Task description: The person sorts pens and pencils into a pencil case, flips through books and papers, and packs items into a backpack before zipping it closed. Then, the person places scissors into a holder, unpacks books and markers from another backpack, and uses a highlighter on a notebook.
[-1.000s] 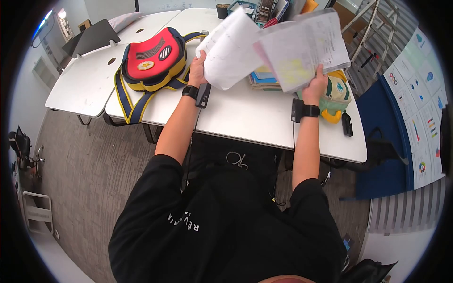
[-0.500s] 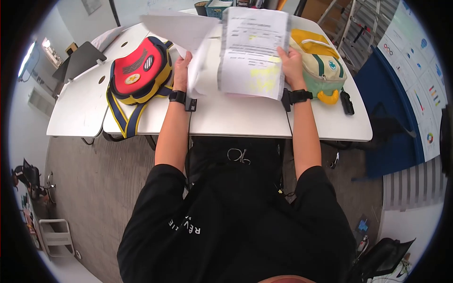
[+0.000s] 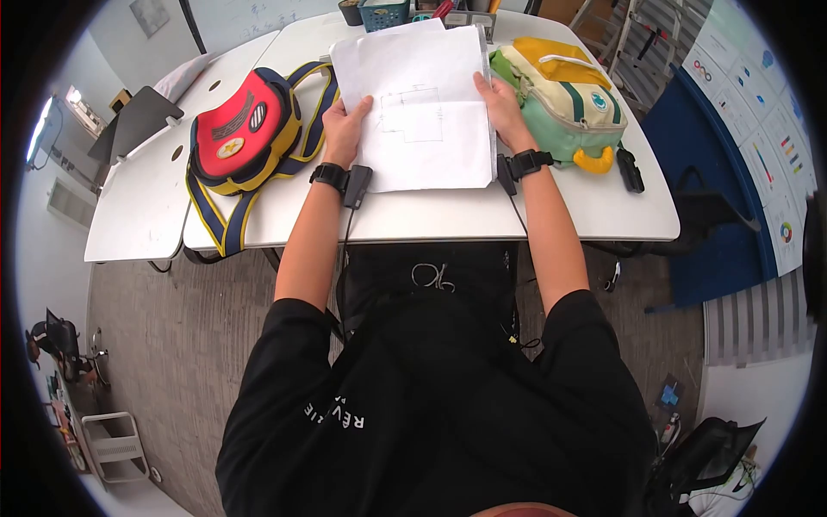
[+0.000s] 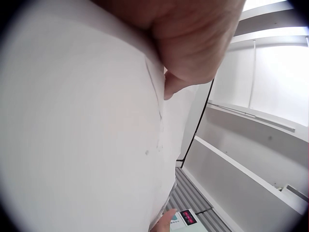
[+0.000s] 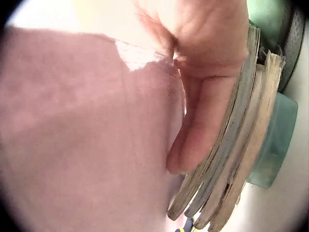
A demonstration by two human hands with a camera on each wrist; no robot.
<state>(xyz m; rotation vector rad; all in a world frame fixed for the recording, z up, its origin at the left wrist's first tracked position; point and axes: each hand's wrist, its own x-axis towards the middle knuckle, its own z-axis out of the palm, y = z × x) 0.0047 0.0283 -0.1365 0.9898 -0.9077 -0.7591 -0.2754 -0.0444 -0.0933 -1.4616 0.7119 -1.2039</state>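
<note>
A stack of white papers (image 3: 422, 155) is held up over the table between both hands, its top sheet bearing a thin line drawing. My left hand (image 3: 344, 129) grips the left edge, thumb on the front. On the opposite edge, my right hand (image 3: 504, 108) holds the sheets with its thumb in front. The left wrist view shows the paper's broad white face (image 4: 87, 121) beside the left hand (image 4: 193, 41). From the right wrist, a pinkish sheet (image 5: 87, 135) appears at the back of the stack, beside the fingers (image 5: 198, 125).
Left of the papers lies a red bag (image 3: 237, 121) with navy and yellow straps. A green, cream and yellow bag (image 3: 568, 112) sits to the right, near a small black object (image 3: 631, 171). Several stacked books (image 5: 231, 140) show beyond the right hand. A teal basket (image 3: 385, 17) stands at the back.
The two separate bundles of paper, one in each hand, have come together into one stack between the hands. The highlighted page in the right hand is now covered by the line-drawing sheet.
</note>
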